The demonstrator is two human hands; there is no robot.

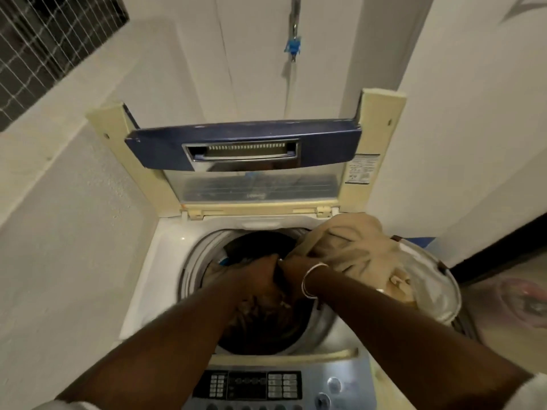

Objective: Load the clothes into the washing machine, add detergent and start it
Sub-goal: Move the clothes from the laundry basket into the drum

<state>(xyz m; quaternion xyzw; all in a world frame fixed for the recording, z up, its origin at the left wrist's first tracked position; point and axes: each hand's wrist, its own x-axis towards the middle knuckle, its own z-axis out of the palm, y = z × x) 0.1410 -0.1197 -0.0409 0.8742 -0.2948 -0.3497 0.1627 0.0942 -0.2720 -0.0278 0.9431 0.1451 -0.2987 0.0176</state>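
One white top-loading washing machine [154, 276] fills the mid frame, standing in a corner btw white walls. Its one lid [242, 143], cream frame w/ a dark blue panel and a clear window, is folded up and stands open at the back. One round drum [192, 270] w/ a grey rim is open below it.

One big beige fabric garment [349, 247] lies bunched on the machine's right rear rim, partly over the drum's edge, not down inside. A white see-through piece [429, 285] hangs at its right side; lining or bag, can't tell. A heap of dark clothes [260, 327] sits inside the drum; the no. of pieces can't be counted, too dark and blurred.

One silver-blue control panel [254, 386] w/ rows of buttons runs along the near edge.

Two hands, both over the drum opening, touching each other. The left hand [260, 275] has knuckles up and fingers bent down toward the dark clothes; whether it actually grips cloth I can't tell. The right hand [293, 266] is against the beige garment's lower edge, its fingers hidden by the fold, so its hold can't be told either. One thin silver bangle [309, 281] rings the right wrist.

One metal tap [294, 13] w/ a blue fitting [293, 45] is on the back wall, w/ a pale hose [291, 84] dropping from it behind the lid. One wire-mesh window [44, 54] sits top left.
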